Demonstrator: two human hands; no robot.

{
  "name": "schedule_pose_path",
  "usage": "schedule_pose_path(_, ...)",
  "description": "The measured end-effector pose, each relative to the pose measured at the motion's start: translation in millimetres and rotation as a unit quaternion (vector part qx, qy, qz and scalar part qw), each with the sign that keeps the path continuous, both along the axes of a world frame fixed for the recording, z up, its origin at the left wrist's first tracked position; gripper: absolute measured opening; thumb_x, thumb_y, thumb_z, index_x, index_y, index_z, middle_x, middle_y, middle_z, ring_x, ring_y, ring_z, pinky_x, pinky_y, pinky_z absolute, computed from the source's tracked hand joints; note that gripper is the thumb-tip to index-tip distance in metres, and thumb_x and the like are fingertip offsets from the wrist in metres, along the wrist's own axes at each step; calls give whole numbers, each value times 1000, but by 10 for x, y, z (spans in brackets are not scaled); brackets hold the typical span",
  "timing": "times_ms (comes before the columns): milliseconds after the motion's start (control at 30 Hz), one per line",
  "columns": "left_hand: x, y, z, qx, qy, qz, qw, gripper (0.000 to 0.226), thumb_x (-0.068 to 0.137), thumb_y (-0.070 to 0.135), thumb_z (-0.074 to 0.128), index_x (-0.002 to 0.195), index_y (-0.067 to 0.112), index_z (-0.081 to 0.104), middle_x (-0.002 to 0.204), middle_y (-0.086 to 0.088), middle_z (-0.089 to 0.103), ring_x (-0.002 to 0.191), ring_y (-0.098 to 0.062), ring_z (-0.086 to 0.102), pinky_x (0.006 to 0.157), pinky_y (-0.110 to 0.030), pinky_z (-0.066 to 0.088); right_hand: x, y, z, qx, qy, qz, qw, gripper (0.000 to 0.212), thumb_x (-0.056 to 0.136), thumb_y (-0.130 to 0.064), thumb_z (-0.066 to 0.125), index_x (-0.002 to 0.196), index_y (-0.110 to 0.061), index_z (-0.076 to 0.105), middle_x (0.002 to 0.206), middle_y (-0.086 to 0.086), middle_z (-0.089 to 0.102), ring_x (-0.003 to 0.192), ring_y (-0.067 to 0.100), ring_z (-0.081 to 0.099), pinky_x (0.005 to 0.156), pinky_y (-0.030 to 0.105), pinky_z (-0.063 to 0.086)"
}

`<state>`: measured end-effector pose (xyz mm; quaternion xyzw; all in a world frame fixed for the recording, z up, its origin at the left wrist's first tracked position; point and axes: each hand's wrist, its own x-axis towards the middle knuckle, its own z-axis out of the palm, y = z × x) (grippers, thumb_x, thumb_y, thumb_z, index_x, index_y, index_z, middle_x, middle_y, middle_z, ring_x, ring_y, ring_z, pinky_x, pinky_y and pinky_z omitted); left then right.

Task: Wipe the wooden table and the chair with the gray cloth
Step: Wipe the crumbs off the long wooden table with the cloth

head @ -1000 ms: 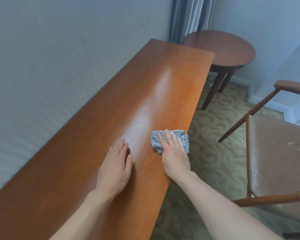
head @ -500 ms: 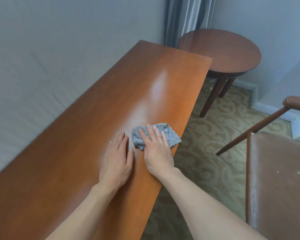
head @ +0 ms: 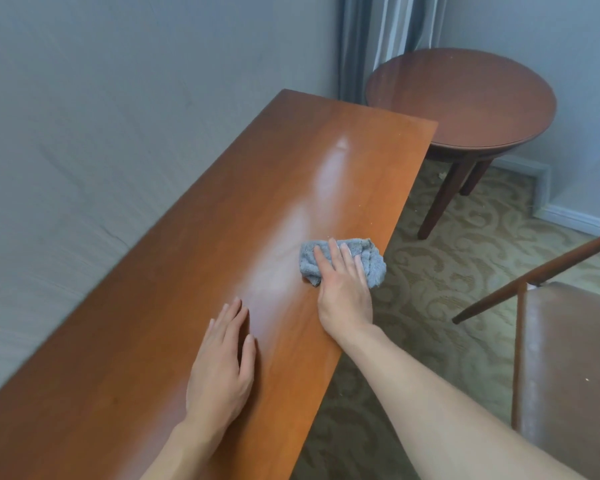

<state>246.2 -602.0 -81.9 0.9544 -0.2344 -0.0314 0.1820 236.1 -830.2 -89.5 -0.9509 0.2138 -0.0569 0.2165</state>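
One long rectangular orange-brown wooden table is standing against a pale grey wall, and one bunched grey terry cloth is lying on its top near the right-hand edge, a corner reaching just past that edge. Two bare hands are showing. The right hand is lying palm down on the cloth, fingers stretched out flat and close together, pressing it onto the wood rather than gripping it. The left hand is resting flat and spread on the bare tabletop, apart from the cloth and holding nothing. One wooden chair with a brown padded seat is standing at the right, across a strip of patterned beige carpet. One round dark-brown side table is standing beyond the long table's far end, beside a striped grey curtain.
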Motion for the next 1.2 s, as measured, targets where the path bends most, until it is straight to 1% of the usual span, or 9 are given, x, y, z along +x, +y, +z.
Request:
schedule_pose_path(367, 2, 4, 41, 4, 9, -34, 999, 51, 104, 28, 45, 153, 13, 37, 162, 3, 26, 151, -9, 14, 124, -33, 11, -686, 830, -15, 23, -11, 22, 999, 78, 97, 2, 41, 163, -26, 8, 172, 0, -6, 158, 18, -12, 126, 35, -12)
schedule_pose_path(600, 21, 39, -3, -18, 18, -34, 999, 50, 104, 27, 45, 151, 13, 39, 162, 3, 26, 150, -7, 13, 123, -30, 9, -1027, 1128, -126, 16, -68, 62, 996, 64, 99, -6, 41, 159, -26, 29, 170, -3, 17, 158, 15, 5, 129, 35, -1)
schedule_pose_path(667, 37, 27, 36, -27, 37, -28, 999, 48, 104, 25, 46, 150, 13, 40, 162, 3, 27, 150, -7, 14, 123, -30, 8, -1036, 1140, -66, 100, -103, 40, 989, 56, 100, -7, 34, 154, -24, 42, 164, -5, 34, 154, 9, 22, 128, 33, 8)
schedule_pose_path(733, 48, -20, 115, -33, 61, -17, 997, 45, 103, 23, 47, 147, 12, 45, 160, 0, 32, 150, -12, 20, 123, -32, 12, -958, 1050, 168, 309, -133, -80, 938, 51, 101, -6, 34, 143, -22, 57, 135, -2, 62, 123, 3, 53, 115, 34, 35)
schedule_pose_path(800, 38, -114, 281, -59, 73, 7, 996, 37, 102, 27, 48, 137, 17, 57, 147, 0, 52, 140, -16, 41, 116, -33, 29, -872, 842, 490, 524, -172, -222, 804, 41, 101, -4, 41, 127, -21, 68, 106, 1, 71, 95, 10, 65, 92, 39, 53)
schedule_pose_path(900, -81, -414, 679, -187, 180, 12, 966, 23, 102, 36, 50, 93, 37, 72, 88, 20, 71, 89, 0, 65, 78, -11, 44, -947, 440, 906, 727, -226, -258, 595, 32, 101, -6, 42, 121, -5, 67, 118, 23, 72, 110, 37, 70, 98, 53, 55)
schedule_pose_path(967, -222, -668, 956, -300, 358, -1, 884, 37, 101, 48, 49, 82, 31, 76, 75, 11, 72, 70, -8, 66, 72, -21, 51, -1135, 257, 1149, 788, -235, -235, 518, 35, 101, -13, 42, 125, -3, 65, 121, 22, 70, 110, 34, 69, 96, 48, 56)
schedule_pose_path(1067, -419, -1022, 1340, -363, 513, -44, 777, 69, 84, 71, 54, 112, 12, 75, 100, -19, 75, 80, -34, 72, 67, -43, 59, -1453, 73, 1406, 813, -248, -229, 474, 34, 98, -21, 45, 109, -5, 73, 108, 17, 73, 97, 29, 72, 86, 40, 60)
schedule_pose_path(1200, -637, -1458, 1663, -383, 464, -129, 788, 37, 86, 50, 72, 108, 20, 77, 106, -15, 75, 94, -43, 71, 69, -51, 57, -1833, -203, 1695, 786, -307, -246, 477, 38, 98, -27, 45, 100, -9, 78, 103, 15, 74, 92, 27, 73, 85, 40, 60)
